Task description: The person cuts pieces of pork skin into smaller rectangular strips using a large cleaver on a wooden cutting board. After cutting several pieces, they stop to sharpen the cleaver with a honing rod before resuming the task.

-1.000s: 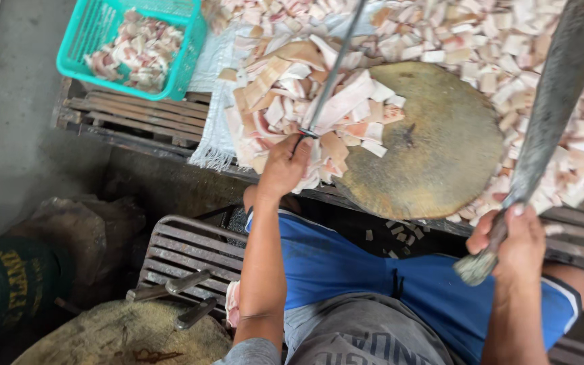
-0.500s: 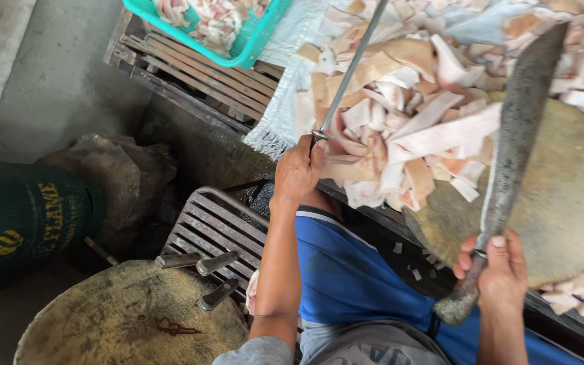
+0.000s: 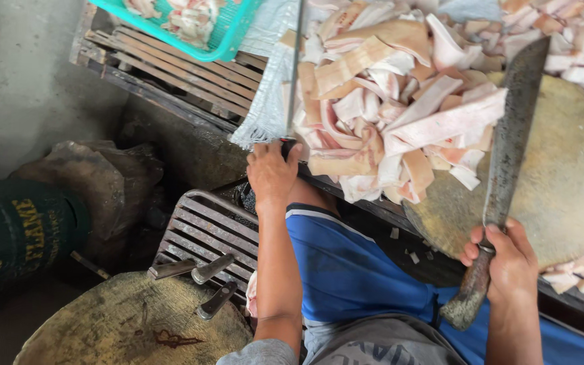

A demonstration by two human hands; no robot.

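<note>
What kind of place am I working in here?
Probably a market stall or small butchery set up for meat cutting. A big pile of pork strips lies by a round chopping block, the right hand grips a long cleaver, and a teal basket holds more cut pieces.

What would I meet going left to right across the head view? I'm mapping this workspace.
Dark green sack → spare knives on the near round block → left hand gripping a thin rod → meat strips → right hand holding a cleaver.
</note>
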